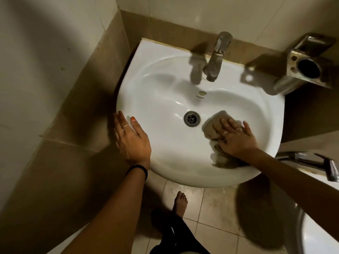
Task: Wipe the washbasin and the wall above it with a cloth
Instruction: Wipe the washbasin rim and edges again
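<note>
Two hands busy: right hand (236,138) flat, fingers spread, pressing crumpled beige cloth (215,125) in white ceramic washbasin (165,92) at 4 o'clock of drain; left hand (131,138) open on rim. Bowl probably mid-wipe; tiled wall (183,11) untouched.

We see a white glazed ceramic washbasin (161,99), its bowl glossy, set into a corner against the cream-tiled wall (201,13) with a tan band at its foot. A crumpled beige cloth (216,123) lies inside the bowl, right of the metal drain.
</note>
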